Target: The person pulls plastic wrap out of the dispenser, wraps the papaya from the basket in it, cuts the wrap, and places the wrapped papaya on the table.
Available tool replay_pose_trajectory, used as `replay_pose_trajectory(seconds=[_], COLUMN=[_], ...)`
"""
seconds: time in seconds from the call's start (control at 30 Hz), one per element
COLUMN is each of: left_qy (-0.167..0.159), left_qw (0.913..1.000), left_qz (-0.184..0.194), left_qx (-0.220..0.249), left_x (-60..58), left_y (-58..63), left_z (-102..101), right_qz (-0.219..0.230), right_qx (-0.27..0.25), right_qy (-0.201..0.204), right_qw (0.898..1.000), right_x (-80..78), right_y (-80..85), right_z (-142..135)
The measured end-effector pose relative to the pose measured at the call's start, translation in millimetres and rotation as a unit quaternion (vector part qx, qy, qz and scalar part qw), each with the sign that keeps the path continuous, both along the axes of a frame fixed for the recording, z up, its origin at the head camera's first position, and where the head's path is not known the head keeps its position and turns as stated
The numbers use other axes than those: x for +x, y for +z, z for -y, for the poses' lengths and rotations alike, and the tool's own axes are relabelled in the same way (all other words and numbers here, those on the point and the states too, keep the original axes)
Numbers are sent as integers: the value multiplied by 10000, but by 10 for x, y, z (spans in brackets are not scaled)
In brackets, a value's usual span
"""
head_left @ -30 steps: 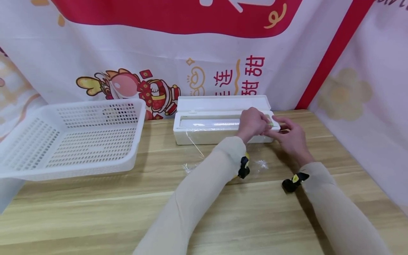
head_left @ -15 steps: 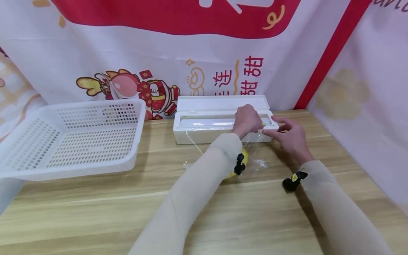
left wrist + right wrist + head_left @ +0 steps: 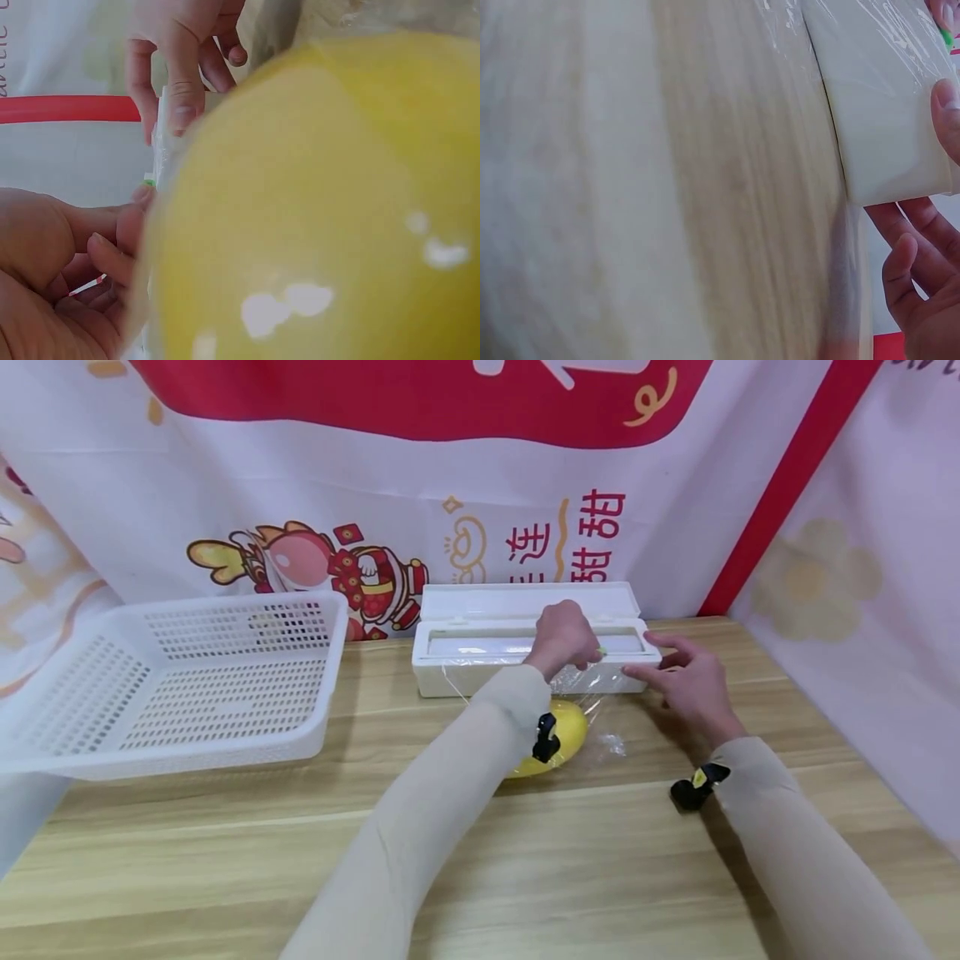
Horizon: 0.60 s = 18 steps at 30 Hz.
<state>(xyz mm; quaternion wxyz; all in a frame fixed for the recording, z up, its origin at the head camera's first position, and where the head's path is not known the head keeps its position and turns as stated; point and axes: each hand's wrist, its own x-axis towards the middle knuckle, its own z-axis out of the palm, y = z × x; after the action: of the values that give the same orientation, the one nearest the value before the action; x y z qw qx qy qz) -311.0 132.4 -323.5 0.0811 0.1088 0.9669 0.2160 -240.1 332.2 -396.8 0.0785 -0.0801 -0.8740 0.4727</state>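
A white cling film box (image 3: 491, 680) stands at the back of the table, its lid (image 3: 517, 602) raised and a roll visible inside. My left hand (image 3: 562, 635) pinches a small green-tipped slider (image 3: 602, 651) at the box's front rim; its fingers are partly hidden in the head view. With thumb in front and fingers round the end, my right hand (image 3: 693, 685) grips the box's right end. Clear film (image 3: 900, 52) hangs from the box over a smooth yellow rounded thing (image 3: 572, 731), partly behind my left sleeve. That yellow thing fills much of the left wrist view.
A white perforated plastic basket (image 3: 330, 693) stands on the left of the wooden table (image 3: 600, 877). A printed cloth (image 3: 360, 468) hangs right behind the box, and another cloth (image 3: 862, 677) borders the right side. Crumpled film (image 3: 611, 745) lies right of the yellow thing.
My left hand has slid leftward along the box's front rim with the green-tipped slider. More of the yellow thing shows from behind my sleeve. My right hand keeps its grip on the box end.
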Motion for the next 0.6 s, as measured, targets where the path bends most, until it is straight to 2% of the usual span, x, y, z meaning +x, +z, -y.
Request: replay_pose_trajectory(seconds=[0.07, 0.13, 0.2, 0.3, 0.43, 0.6], left_qy=[50, 3, -27, 8, 135, 79], left_qw=[10000, 10000, 10000, 9998, 9994, 9992], left_qz=[11, 44, 69, 166, 172, 160], left_qx=[-33, -8, -55, 141, 251, 354], left_x=[-45, 52, 96, 198, 224, 220], left_y=[-24, 79, 124, 216, 245, 227], left_z=[48, 165, 259, 418, 631, 934], right_qz=[32, 69, 91, 127, 84, 29], right_qx=[-24, -53, -67, -60, 18, 97], right_qy=[20, 39, 46, 61, 98, 0], right_qw=[10000, 10000, 9999, 9999, 9999, 9999], right_x=[-9, -18, -25, -37, -47, -20], right_y=[6, 13, 16, 18, 9, 6], right_z=[20, 33, 39, 44, 43, 24])
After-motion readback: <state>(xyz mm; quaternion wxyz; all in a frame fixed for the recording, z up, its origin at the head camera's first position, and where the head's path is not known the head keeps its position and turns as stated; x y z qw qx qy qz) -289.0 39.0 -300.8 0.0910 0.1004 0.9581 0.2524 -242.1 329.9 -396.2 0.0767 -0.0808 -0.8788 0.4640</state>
